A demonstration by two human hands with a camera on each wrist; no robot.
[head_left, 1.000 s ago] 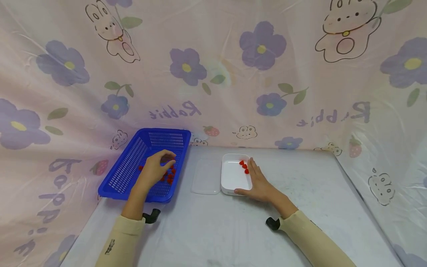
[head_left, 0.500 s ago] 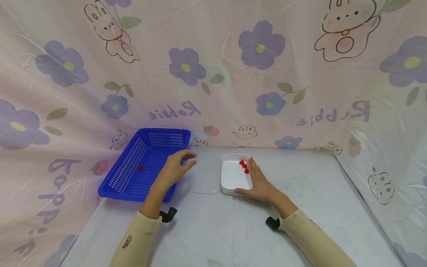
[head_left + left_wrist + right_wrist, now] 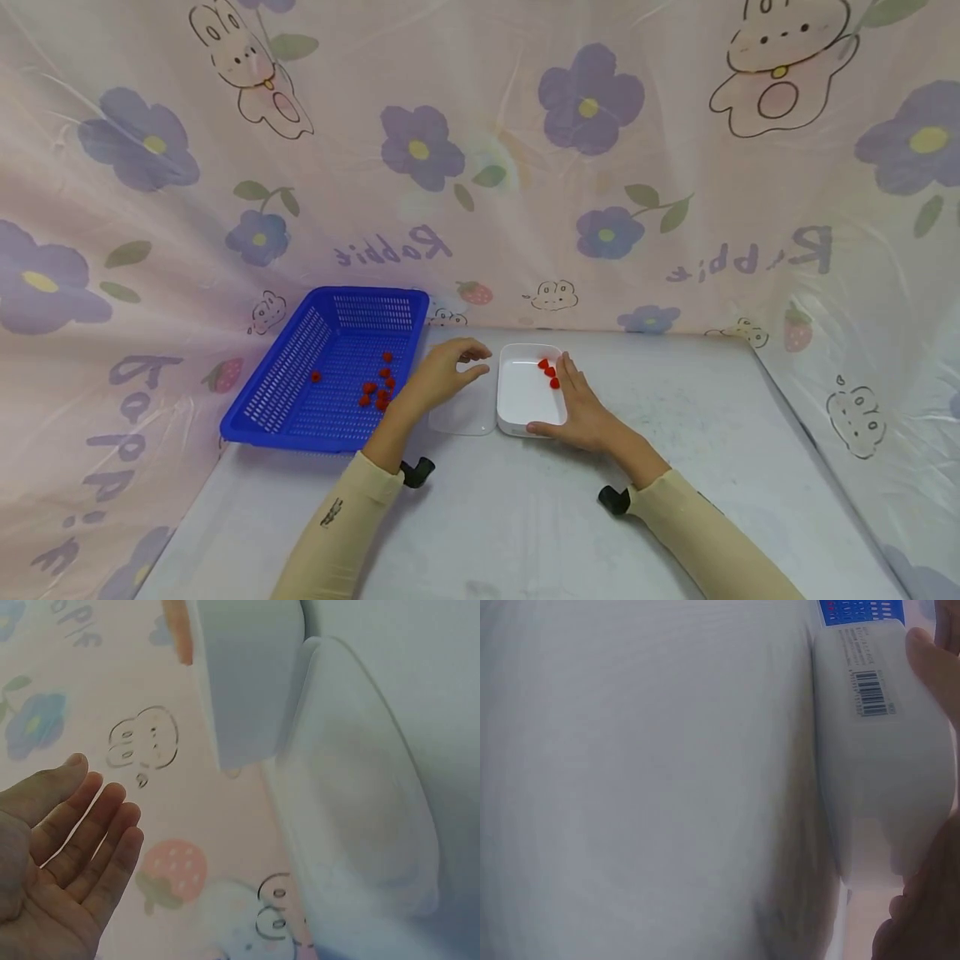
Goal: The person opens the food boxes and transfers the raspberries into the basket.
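My left hand [image 3: 442, 375] is over the clear flat lid [image 3: 463, 417], just left of the white box [image 3: 517, 417]. Its fingers bend loosely, thumb apart from them; the left wrist view shows the palm [image 3: 45, 907] with nothing in it. My right hand [image 3: 585, 412] holds the box at its near right corner, the thumb [image 3: 937, 671] along the front wall and the fingers along the right side. Inside the box, 3 small red pieces [image 3: 551, 372] lie in a row by the right wall. Several more red pieces [image 3: 384, 385] lie in the blue basket [image 3: 322, 333].
The basket stands on the white table [image 3: 480, 517] at the left, its right rim close to my left forearm. A patterned curtain [image 3: 510, 208] hangs right behind the table. The box carries a barcode label [image 3: 870, 691] on its front wall.
My left hand has moved right, out of the basket and across the lid toward the box, uncovering the red pieces there. My right hand and the box have stayed in place.
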